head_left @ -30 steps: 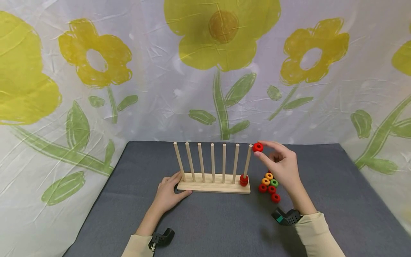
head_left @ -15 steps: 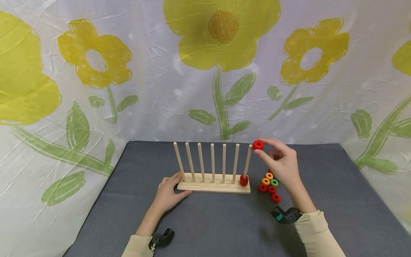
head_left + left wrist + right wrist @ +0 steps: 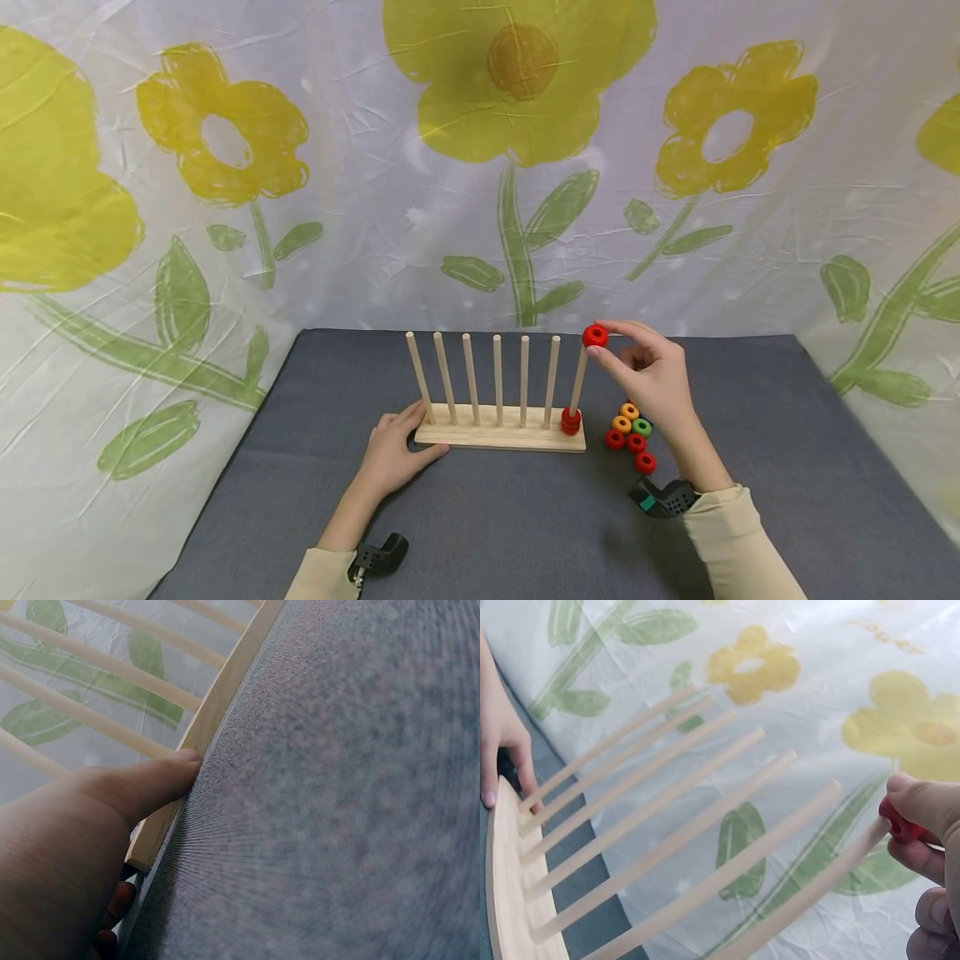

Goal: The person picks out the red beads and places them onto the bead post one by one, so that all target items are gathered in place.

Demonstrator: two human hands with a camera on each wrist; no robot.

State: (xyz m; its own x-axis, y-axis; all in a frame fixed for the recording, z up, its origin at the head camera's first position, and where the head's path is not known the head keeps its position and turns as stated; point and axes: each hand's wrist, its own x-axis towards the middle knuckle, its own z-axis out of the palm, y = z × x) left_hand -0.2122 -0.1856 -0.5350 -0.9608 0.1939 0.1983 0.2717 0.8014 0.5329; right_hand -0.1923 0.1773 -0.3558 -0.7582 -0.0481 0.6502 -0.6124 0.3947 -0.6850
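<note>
A pale wooden base (image 3: 480,437) carries a row of several upright pegs. My left hand (image 3: 395,452) grips its left end; in the left wrist view the thumb (image 3: 169,776) presses along the front edge, with the other fingers mostly hidden beyond the end. My right hand (image 3: 651,371) pinches a red ring bead (image 3: 595,336) between thumb and fingertips, right at the top of the rightmost peg (image 3: 579,382). The right wrist view shows that peg's tip meeting the red bead (image 3: 901,822). More red beads (image 3: 571,422) sit stacked at the foot of the same peg.
Right of the base, loose beads lie in a cluster on the dark grey cloth (image 3: 495,517): orange (image 3: 621,424), green (image 3: 641,427) and red (image 3: 636,442), with a blue one partly hidden by the right hand. A flower-printed curtain (image 3: 360,208) hangs behind the table.
My right hand has moved slightly left and up, bringing the red bead from beside the rightmost peg to over its top. The left hand and the base stay where they were.
</note>
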